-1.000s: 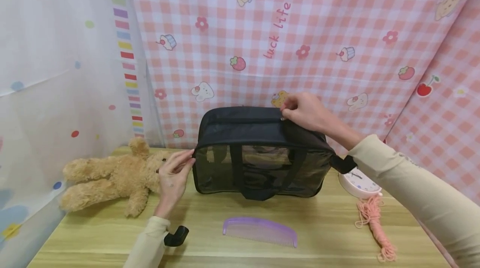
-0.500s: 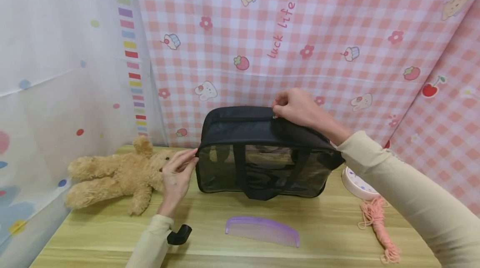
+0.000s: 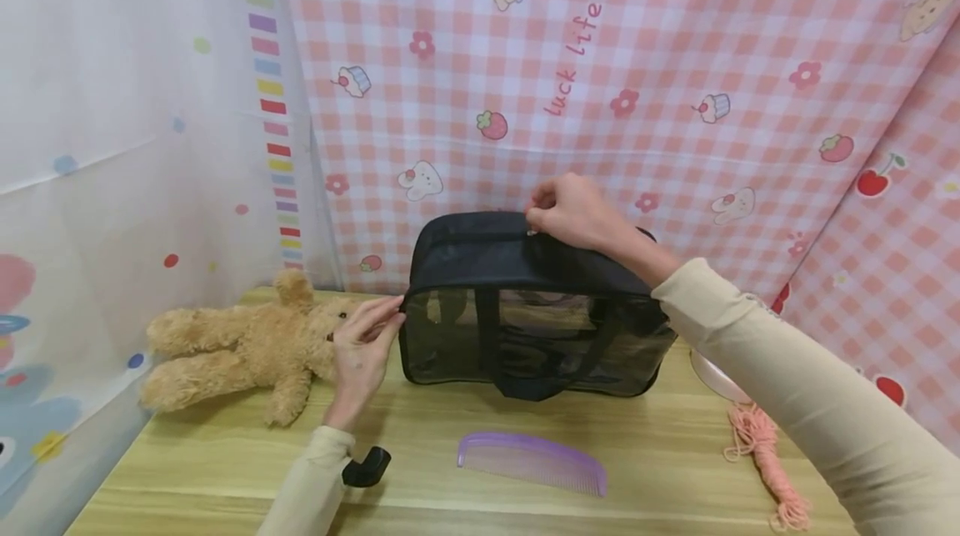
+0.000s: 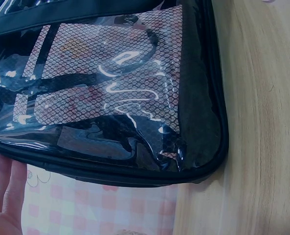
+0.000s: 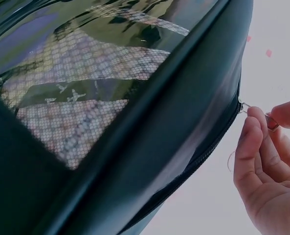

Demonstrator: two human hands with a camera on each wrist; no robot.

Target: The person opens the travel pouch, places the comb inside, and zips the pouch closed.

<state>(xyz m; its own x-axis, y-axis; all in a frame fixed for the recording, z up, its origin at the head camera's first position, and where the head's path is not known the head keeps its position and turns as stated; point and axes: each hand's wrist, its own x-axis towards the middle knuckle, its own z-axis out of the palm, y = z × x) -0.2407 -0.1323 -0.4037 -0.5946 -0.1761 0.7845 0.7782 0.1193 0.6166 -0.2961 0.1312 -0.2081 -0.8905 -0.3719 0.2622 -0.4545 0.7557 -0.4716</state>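
A black bag (image 3: 480, 265) with see-through dark panels stands upright at the back of the wooden table. Its handle strap (image 3: 525, 388) hangs down the front. At its upper left corner, my left hand (image 3: 362, 353) pinches the edge between thumb and fingers; the left wrist view shows the fingers (image 4: 11, 188) behind the dark piping. Over the top, my right hand (image 3: 573, 211) pinches the metal zipper pull (image 5: 273, 122), near the middle of the zipper (image 5: 203, 155). Inside the clear panel a mesh pocket (image 4: 96, 54) shows.
A tan teddy bear (image 3: 262, 344) lies left of the bag, partly behind my left hand. In front lies a purple comb (image 3: 532, 457). To the right are a pink yarn bundle (image 3: 768, 461) and a white clock (image 3: 716, 378), mostly covered by my sleeve. Patterned curtains (image 3: 450, 77) hang behind.
My right hand has drawn the zipper pull leftward along the bag's top. My left hand keeps its hold on the corner. The clock is now more hidden by the right sleeve.
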